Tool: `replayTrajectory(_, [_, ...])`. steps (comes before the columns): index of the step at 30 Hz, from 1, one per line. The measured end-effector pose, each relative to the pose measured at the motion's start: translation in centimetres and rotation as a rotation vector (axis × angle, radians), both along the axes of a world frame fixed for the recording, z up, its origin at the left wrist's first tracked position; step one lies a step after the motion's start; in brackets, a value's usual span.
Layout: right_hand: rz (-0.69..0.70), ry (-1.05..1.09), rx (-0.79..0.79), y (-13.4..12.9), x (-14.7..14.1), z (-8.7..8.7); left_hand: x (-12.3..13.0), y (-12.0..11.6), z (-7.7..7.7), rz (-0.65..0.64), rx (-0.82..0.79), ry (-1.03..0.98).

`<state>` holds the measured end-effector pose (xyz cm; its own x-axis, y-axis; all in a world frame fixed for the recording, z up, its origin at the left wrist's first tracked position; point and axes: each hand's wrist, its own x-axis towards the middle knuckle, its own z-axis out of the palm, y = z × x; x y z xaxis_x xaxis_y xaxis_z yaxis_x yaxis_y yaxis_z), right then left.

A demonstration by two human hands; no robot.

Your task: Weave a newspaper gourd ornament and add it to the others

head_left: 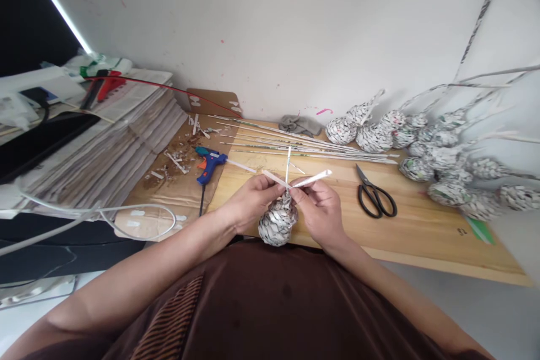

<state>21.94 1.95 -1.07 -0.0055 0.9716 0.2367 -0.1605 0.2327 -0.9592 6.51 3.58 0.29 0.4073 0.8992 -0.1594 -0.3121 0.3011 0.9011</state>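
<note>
At the table's front edge is a woven paper gourd (pixel 277 224), its round body toward me and its narrow neck away. Several rolled paper strips stick out of the neck: one points away from me, one left, one right. My left hand (pixel 258 199) pinches the left paper strip (pixel 274 178) close to the neck. Opposite it, my right hand (pixel 318 205) has thumb and fingers closed on the right paper strip (pixel 313 178). The fingers partly hide the top of the neck.
Black-handled scissors (pixel 377 196) lie right of my hands. A blue glue gun (pixel 210 164) with a glue stick lies left, near paper scraps. Long paper rolls (pixel 312 143) lie behind. Finished woven gourds (pixel 447 146) crowd the right; a newspaper stack (pixel 139 129) stands left.
</note>
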Motion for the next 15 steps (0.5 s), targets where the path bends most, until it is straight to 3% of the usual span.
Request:
replayTrajectory(4, [0.128,-0.027,-0.031,0.2,0.3,0.4,-1.3,0.6,-0.2,-0.090,0.053,0.037])
replayTrajectory(7, [0.152,-0.053,-0.056,0.4,0.5,0.4,-1.6,0.9,-0.6,-0.090,0.151,0.050])
replayTrajectory(10, [0.119,-0.059,-0.012,0.3,0.4,0.2,-1.2,0.8,-0.9,0.005,0.192,0.037])
replayTrajectory(15, [-0.032,-0.141,0.190,0.0,0.3,-0.5,-0.3,0.1,-0.7,0.197,0.162,0.119])
